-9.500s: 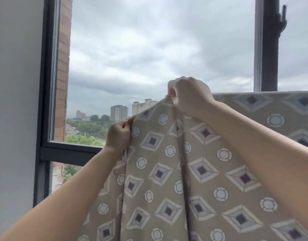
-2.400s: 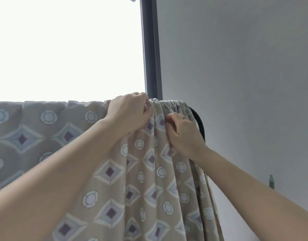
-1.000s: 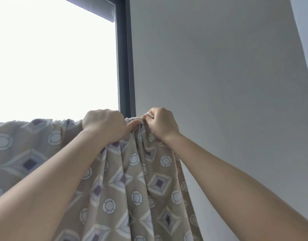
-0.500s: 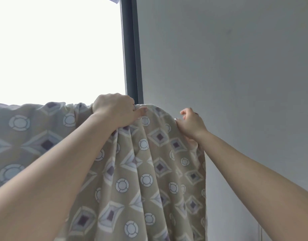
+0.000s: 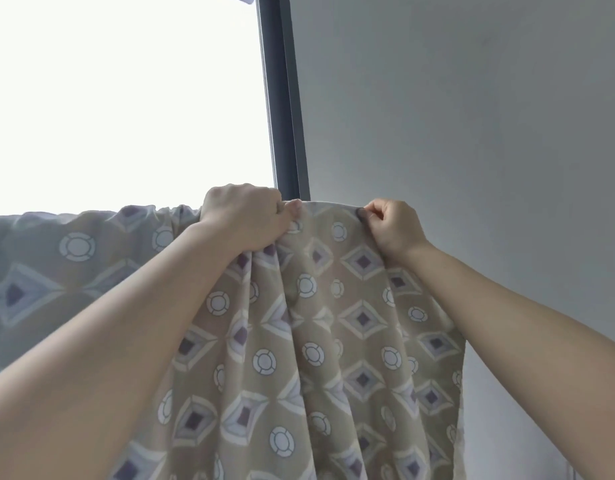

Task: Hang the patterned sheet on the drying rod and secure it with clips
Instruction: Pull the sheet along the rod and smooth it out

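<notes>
The patterned sheet [image 5: 334, 323], tan with white rings and purple diamonds, hangs draped over a rod that the cloth hides. My left hand [image 5: 243, 216] is shut on a bunch of the sheet at its top fold. My right hand [image 5: 392, 226] pinches the top edge further right, close to the sheet's right end. Between my hands the top edge lies stretched flat; below, the cloth falls in folds. No clip is visible.
A bright window fills the upper left, with its dark frame post [image 5: 282, 98] just behind my left hand. A plain grey wall [image 5: 472, 133] covers the right side. The sheet's right edge hangs close to that wall.
My right hand has slid right along the top edge and spread the bunched cloth out. My left hand has kept its grip near the window post.
</notes>
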